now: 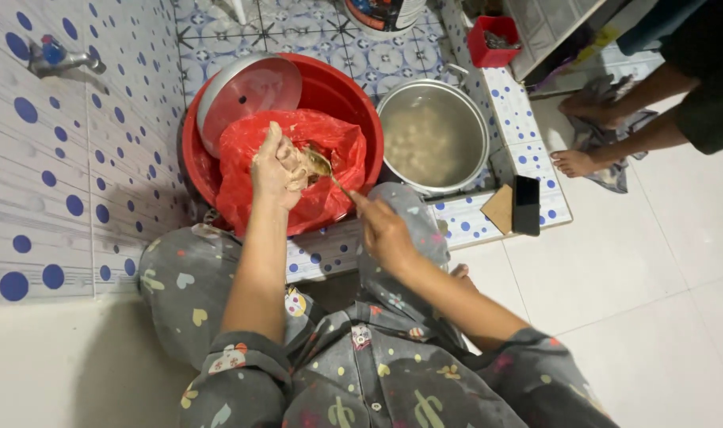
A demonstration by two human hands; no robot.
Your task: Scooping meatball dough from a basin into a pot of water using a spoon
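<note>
My left hand [276,168] is closed around a pale, wet piece of food over a red plastic bag [250,147]. The bag lies open inside a big red basin [337,91]. My right hand [383,228] holds the handle of a metal spoon [323,165], whose bowl touches the food in my left hand. Both hands are above the basin's near rim. I squat with patterned grey trousers under my arms.
A metal lid [246,91] leans in the basin's far left. A steel pot [433,135] of cloudy liquid stands to the right. A black phone [526,204] and cardboard piece [500,208] lie on the tiled ledge. Another person's bare feet [579,162] stand at right. A tap [60,59] juts from the wall.
</note>
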